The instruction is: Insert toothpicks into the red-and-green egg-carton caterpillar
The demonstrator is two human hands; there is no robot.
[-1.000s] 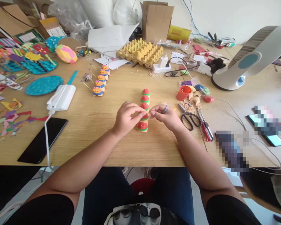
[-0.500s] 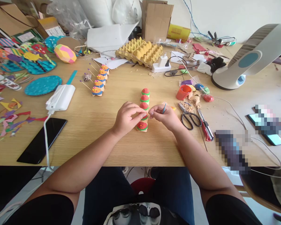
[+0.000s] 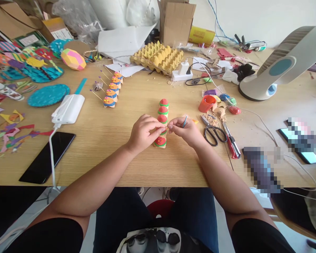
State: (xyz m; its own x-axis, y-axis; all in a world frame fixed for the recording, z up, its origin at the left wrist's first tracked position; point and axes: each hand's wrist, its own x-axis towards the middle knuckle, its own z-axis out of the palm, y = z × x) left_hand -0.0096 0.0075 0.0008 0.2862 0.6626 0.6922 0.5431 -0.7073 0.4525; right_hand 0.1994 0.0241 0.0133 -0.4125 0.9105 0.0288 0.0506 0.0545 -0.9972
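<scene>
A caterpillar made from a strip of egg carton [image 3: 162, 110], with red and green clay on its bumps and a face at the near end, lies on the table in front of me. Over its middle my left hand [image 3: 146, 130] is closed in a pinch; what sits between its fingertips is too small to make out. My right hand [image 3: 183, 130] is closed too, its fingertips almost meeting those of the left. A thin blue stick [image 3: 184, 122] pokes out from its fingers. Both hands partly hide the caterpillar.
An orange and blue caterpillar [image 3: 112, 89] with stick feelers stands farther back on the left. Scissors [image 3: 214, 135], a utility knife [image 3: 231, 142] and a red cup [image 3: 207, 103] lie to the right. A white fan [image 3: 276, 70] rises behind them; a phone [image 3: 47, 158] and power bank [image 3: 68, 109] are left.
Hardly anything differs: both hands keep their pinch over the caterpillar, with only a very slight shift of the left hand.
</scene>
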